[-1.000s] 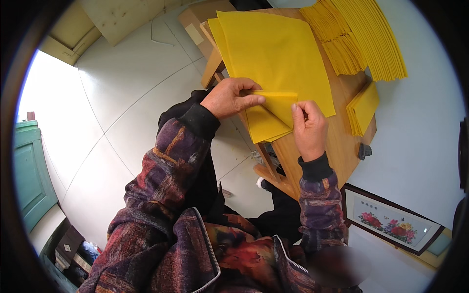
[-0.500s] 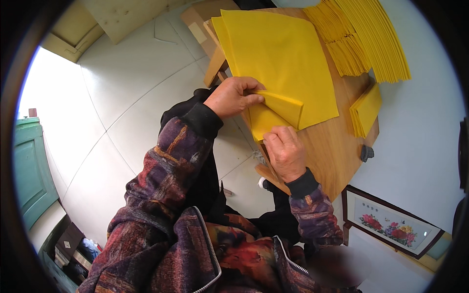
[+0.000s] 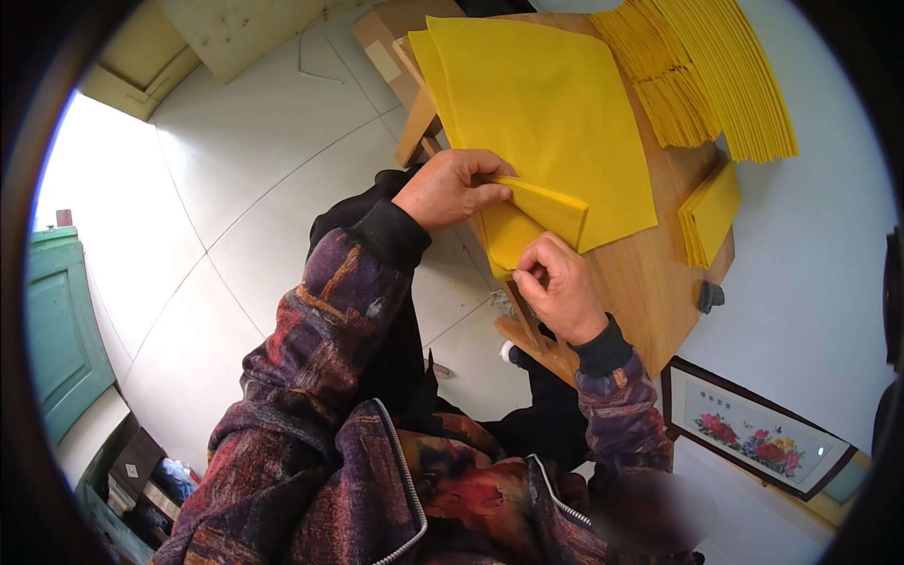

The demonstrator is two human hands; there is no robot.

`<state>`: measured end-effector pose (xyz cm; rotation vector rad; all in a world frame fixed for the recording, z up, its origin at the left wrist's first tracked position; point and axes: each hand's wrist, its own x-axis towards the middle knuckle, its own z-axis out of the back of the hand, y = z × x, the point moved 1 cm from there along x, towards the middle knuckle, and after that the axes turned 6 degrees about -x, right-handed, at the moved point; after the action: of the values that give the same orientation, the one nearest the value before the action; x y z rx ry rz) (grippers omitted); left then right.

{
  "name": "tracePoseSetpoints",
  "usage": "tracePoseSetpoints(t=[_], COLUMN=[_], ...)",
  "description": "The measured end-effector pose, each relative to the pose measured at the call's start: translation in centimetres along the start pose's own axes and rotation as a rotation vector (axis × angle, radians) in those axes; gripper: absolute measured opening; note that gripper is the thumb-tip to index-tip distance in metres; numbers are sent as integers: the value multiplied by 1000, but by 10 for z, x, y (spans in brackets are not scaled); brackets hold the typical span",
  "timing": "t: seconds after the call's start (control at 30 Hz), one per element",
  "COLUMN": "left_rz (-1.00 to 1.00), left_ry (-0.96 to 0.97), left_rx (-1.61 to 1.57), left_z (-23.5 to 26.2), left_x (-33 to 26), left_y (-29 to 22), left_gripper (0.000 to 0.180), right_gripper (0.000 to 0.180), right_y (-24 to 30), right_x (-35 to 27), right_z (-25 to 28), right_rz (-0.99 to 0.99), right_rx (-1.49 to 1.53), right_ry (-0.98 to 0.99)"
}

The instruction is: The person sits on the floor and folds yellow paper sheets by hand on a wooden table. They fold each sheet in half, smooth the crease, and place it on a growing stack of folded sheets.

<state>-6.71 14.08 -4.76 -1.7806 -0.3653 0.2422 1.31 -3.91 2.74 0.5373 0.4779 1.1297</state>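
A folded piece of yellow paper [image 3: 537, 218] lies at the near edge of a small wooden table [image 3: 650, 282]. My left hand [image 3: 452, 188] pinches its upper left corner, thumb on top. At the paper's lower edge, my right hand [image 3: 557, 287] holds it with curled fingers. Under the folded piece sits a stack of large yellow sheets [image 3: 556, 104].
Rows of folded yellow paper [image 3: 706, 75] are piled at the table's far right, and a smaller folded pile [image 3: 711, 215] lies near the right edge. A framed flower picture [image 3: 753, 433] leans by the wall. A cardboard box [image 3: 391, 38] and a green door [image 3: 61, 330] stand on the left.
My right hand has slid from the paper's right side down toward me to its lower edge. The paper now shows another fold. My left hand stayed in place.
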Motion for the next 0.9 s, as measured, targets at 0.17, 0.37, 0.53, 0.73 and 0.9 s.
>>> tracePoseSetpoints(t=[0.17,0.37,0.53,0.73,0.9], left_rz=[-27,15,61,42,103], left_ry=[42,41,29,26,13], left_rx=[130,134,-8,105,112], left_z=[4,3,0,2,4], left_x=[-5,-8,-3,-1,-3], left_y=[-5,-11,-10,-13,-15], left_gripper=[20,19,16,18,22], right_gripper=[13,9,25,54,31], right_y=[-6,-135,-273,-355,-397], right_x=[-18,-82,-152,-199,-203], right_z=[13,71,147,195,210], right_rz=[-122,-411,-773,-997,-991], right_rx=[106,133,-303,-822,-849], right_ry=[10,-753,-1101,-848,-636])
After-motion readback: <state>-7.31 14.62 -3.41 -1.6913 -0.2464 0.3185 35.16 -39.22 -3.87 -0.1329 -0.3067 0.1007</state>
